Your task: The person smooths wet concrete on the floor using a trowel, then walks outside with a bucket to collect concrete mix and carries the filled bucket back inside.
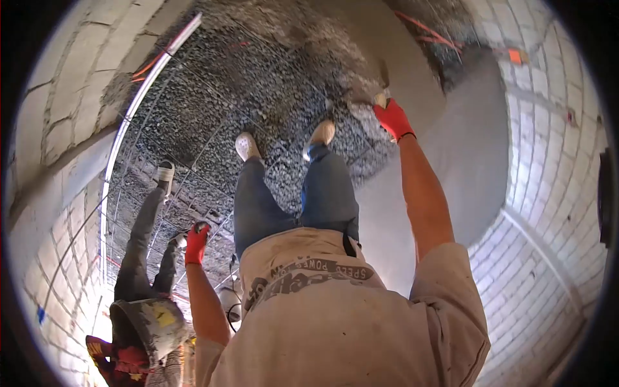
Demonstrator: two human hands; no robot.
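My right hand (393,119), in a red glove, is closed around the pale handle of a trowel (382,99). The trowel's dark, narrow blade reaches away from me over smooth wet concrete (461,151), beside the edge where gravel begins. Low on my left side, my left hand (196,242), also red-gloved with dark finger parts, is curled closed. Whether anything sits inside its fingers is hidden. Both my shoes stand on dark gravel (271,97), with thin reinforcing wires running across it.
Close by on my left, another person carries a dirty bucket (158,326). A pale straight rail (132,106) runs beside the left block wall (61,122). White block wall (541,161) curves along the right. Orange tubes (429,29) rise at the far end.
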